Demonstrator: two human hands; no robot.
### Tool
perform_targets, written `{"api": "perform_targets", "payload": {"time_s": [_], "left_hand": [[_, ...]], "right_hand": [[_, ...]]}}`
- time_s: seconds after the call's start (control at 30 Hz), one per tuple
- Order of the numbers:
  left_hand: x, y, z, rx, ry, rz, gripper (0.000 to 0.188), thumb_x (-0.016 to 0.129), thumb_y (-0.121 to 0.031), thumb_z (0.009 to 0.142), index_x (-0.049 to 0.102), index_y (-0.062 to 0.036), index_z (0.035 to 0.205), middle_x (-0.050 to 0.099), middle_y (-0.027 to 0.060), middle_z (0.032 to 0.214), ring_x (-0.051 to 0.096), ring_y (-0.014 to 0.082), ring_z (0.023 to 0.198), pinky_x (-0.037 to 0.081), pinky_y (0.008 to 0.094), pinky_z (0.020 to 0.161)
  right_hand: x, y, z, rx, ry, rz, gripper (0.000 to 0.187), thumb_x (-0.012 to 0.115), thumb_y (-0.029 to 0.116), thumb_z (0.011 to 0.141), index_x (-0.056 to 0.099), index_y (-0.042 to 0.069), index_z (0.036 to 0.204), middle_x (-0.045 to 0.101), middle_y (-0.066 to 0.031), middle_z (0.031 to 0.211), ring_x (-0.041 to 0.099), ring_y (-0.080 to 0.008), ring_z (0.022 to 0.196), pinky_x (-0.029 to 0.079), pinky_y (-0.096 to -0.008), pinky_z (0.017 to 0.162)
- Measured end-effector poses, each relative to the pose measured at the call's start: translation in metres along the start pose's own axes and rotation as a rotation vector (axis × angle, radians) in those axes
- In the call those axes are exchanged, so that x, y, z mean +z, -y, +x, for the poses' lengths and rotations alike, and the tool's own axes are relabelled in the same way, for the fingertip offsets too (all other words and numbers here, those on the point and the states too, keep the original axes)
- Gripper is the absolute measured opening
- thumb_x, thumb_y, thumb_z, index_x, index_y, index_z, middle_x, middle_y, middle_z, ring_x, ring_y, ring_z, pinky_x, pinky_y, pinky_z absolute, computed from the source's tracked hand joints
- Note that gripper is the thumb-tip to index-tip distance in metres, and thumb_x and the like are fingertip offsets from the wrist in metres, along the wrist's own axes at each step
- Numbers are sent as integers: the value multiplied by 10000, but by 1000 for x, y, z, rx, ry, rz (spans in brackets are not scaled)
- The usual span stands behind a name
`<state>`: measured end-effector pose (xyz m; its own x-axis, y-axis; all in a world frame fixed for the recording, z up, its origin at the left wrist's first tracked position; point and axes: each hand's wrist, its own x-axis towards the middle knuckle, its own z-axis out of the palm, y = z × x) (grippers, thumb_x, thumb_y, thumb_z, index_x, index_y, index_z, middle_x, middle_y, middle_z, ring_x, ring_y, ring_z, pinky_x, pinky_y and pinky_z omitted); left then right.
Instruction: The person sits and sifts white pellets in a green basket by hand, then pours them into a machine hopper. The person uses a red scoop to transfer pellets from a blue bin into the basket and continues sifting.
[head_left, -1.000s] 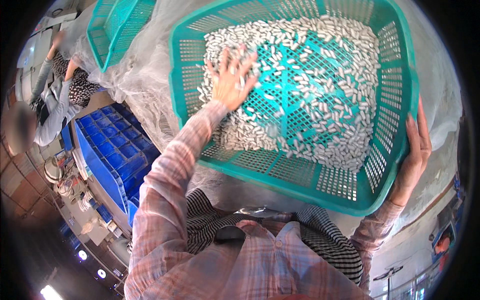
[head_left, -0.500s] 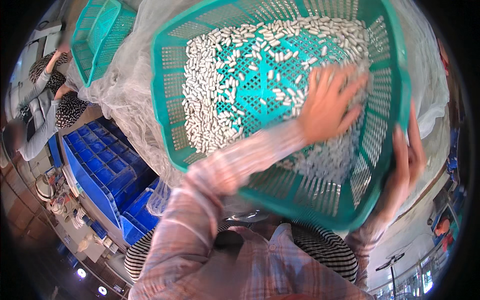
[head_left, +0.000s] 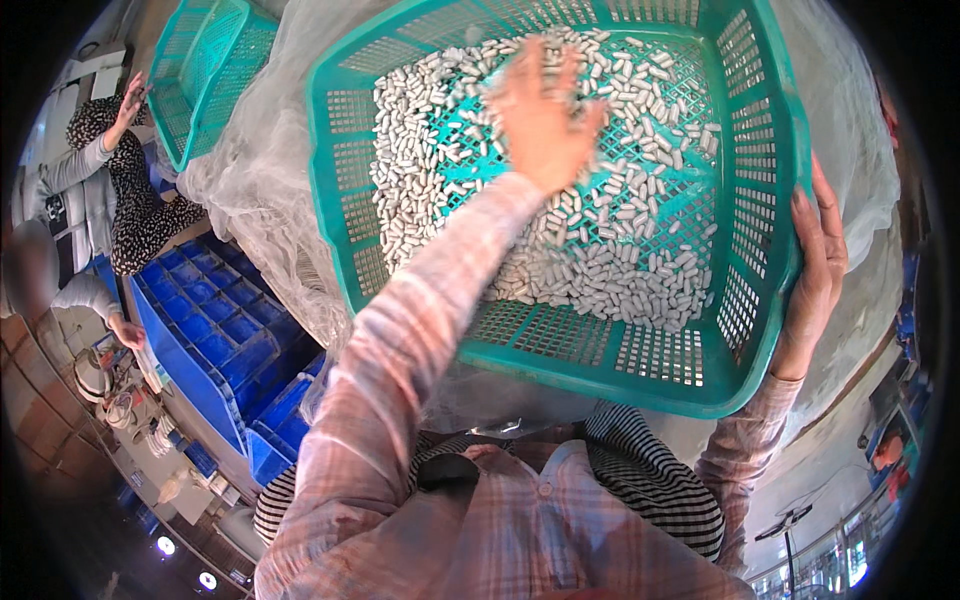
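A large green plastic basket (head_left: 330, 190) with slatted sides and a mesh bottom is in front of me, tilted slightly. Many small white capsule-shaped pieces (head_left: 410, 205) lie in it, thickest along the left and near sides. My left hand (head_left: 545, 130) is over the far middle of the basket, fingers spread and smeared a little by motion, palm down among the pieces; I see nothing gripped in it. On the outside of the right wall, my right hand (head_left: 820, 270) holds the basket, its fingers pointing up along the rim.
Whitish netting (head_left: 270, 190) lies around and under the basket. At the left are blue compartmented trays (head_left: 220, 320) and another green basket (head_left: 190, 90). A co-worker (head_left: 130, 200) in patterned trousers sits beyond them. A thin stand (head_left: 788, 530) rises at the lower right.
My left hand has swept from the right side of the basket to its far middle. White pieces now spread over more of the centre and right. The basket's near edge has shifted up in view.
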<state>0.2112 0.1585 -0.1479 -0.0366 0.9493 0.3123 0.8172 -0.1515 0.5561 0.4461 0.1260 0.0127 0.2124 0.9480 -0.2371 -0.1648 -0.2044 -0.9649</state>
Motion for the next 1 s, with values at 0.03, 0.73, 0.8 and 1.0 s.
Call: {"api": "perform_targets", "payload": {"time_s": [0.03,0.73,0.8,1.0], "left_hand": [[11,-27,4,32,11,33,654,590,-441,862,396,-180,1430,249,177,1526,229,410,1385,158,592,1105],[-21,-30,-45,34,249,19,600,457,-537,907,379,-273,1440,202,72,1560,78,447,1417,50,680,1083],[-47,-54,-61,79,445,-26,591,480,-521,897,406,-264,1424,207,77,1559,116,442,1411,102,653,1093],[-214,-21,-51,-227,1193,-68,650,682,-202,787,457,-240,1395,356,102,1493,404,360,1310,351,407,1080]], "right_hand": [[2,-1,-2,14,11,6,392,612,49,874,537,-64,1242,675,-143,1053,647,-123,901,471,-198,840],[6,9,-2,-63,-22,-159,389,609,108,894,542,-55,1241,672,-118,1019,637,-118,849,491,-205,766],[-12,0,10,-105,37,-266,397,621,147,904,547,-51,1240,681,-95,977,635,-107,811,492,-194,722],[-68,-4,20,-214,0,-1217,317,651,251,896,667,33,1126,682,-89,805,590,-91,678,437,-267,579]]}}
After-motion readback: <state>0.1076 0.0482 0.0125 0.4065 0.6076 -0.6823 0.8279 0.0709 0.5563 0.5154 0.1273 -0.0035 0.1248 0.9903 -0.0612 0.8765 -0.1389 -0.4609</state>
